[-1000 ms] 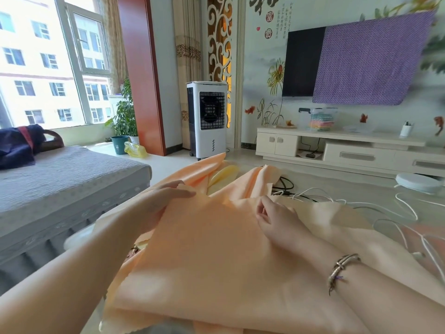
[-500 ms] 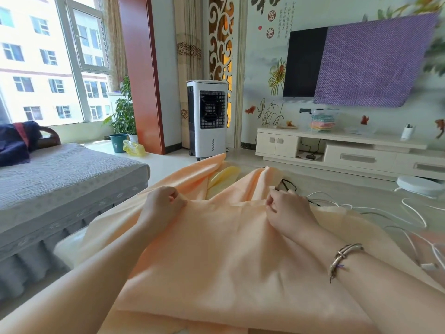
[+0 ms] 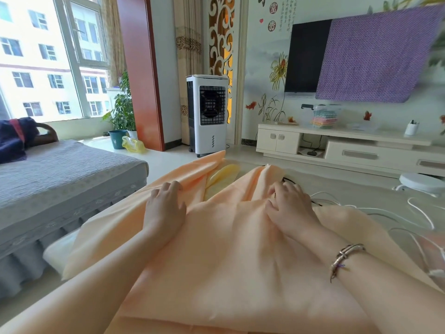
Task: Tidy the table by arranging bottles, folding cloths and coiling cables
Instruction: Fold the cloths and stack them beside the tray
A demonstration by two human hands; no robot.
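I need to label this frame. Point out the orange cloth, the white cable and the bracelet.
orange cloth [image 3: 228,273]: head view, on its flat middle between the forearms.
white cable [image 3: 419,213]: head view, on a loop right of the cloth.
bracelet [image 3: 346,257]: head view, on the band across the right wrist.

Bright daylight enters through a large window [image 3: 48,56] on the left, above a grey-covered bed [image 3: 60,179]. A potted plant [image 3: 124,109] stands beside a red-brown pillar [image 3: 142,68]. A white air cooler [image 3: 207,114] stands on the pale floor [image 3: 168,160]. A wall-mounted television [image 3: 305,56], half under purple cloth [image 3: 375,56], hangs above a cream cabinet [image 3: 349,148].
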